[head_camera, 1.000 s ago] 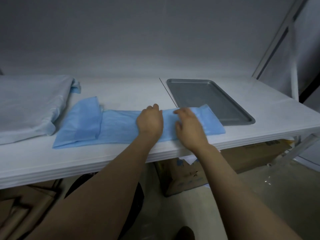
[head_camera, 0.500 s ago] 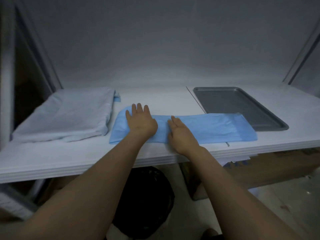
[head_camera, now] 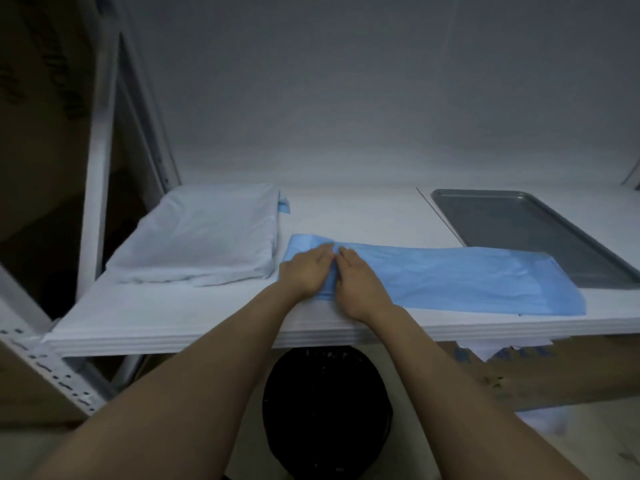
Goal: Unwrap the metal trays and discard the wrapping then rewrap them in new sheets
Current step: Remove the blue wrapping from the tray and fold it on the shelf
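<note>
Pressing flat on the left end of the long folded blue wrapping sheet point(head_camera: 433, 275), left hand point(head_camera: 306, 271) and right hand point(head_camera: 360, 284) side by side, fingers extended, gripping nothing, likely creasing it. Bare grey metal tray point(head_camera: 530, 233) just beyond.

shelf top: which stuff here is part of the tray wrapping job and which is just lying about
Part of the job:
- blue sheet, both hands flat on its left end
- left hand
- right hand
- bare metal tray

Possibly either:
- pale folded bundle

Lying about:
- cardboard box under the shelf
</note>
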